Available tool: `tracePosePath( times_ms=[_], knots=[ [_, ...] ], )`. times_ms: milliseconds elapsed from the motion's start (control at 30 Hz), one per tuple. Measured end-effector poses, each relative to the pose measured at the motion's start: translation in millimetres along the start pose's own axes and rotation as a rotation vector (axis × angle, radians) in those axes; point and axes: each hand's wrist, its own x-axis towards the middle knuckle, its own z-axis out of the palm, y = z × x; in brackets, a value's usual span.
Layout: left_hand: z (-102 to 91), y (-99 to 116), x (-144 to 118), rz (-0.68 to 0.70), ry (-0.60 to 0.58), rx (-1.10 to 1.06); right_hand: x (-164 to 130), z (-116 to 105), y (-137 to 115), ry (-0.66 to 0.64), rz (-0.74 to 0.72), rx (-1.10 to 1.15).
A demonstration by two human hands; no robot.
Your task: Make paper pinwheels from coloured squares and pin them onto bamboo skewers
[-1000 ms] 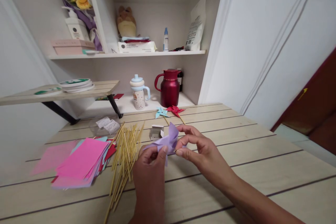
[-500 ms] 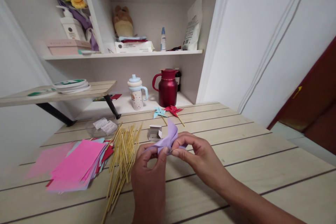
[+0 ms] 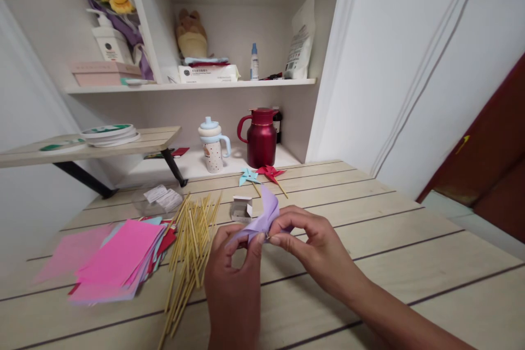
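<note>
Both hands hold a folded purple paper pinwheel just above the wooden table. My left hand pinches its lower left flaps between thumb and fingers. From the right, my right hand pinches the centre, with a small pin-like piece at its fingertips. A bundle of thin wooden sticks lies just left of my hands. Beside the sticks rests a stack of pink and coloured paper squares.
A small white box sits behind the pinwheel. Two finished pinwheels, blue and red, lie farther back. A red jug and a spouted cup stand in the alcove. A clear bag lies back left.
My hands have drawn closer together on the purple pinwheel, and my left fingers have curled tighter around its flaps. The view has shifted slightly.
</note>
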Motion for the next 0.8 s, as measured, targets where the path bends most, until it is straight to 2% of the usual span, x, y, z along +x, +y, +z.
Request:
tracePosePath(
  times_ms=[400, 567, 800],
  knots=[
    [1.0, 0.9, -0.9, 0.01, 0.015, 0.006, 1.5, -1.9, -2.1, -0.006, 0.011, -0.017],
    [1.0, 0.4, 1.0, 0.078, 0.031, 0.018, 1.5, -1.5, -3.9, -0.003, 0.014, -0.009],
    [-0.2, 1.8, 1.4, 0.104, 0.043, 0.043, -1.1, 2.5, -2.7, 0.038, 0.093, 0.024]
  ],
)
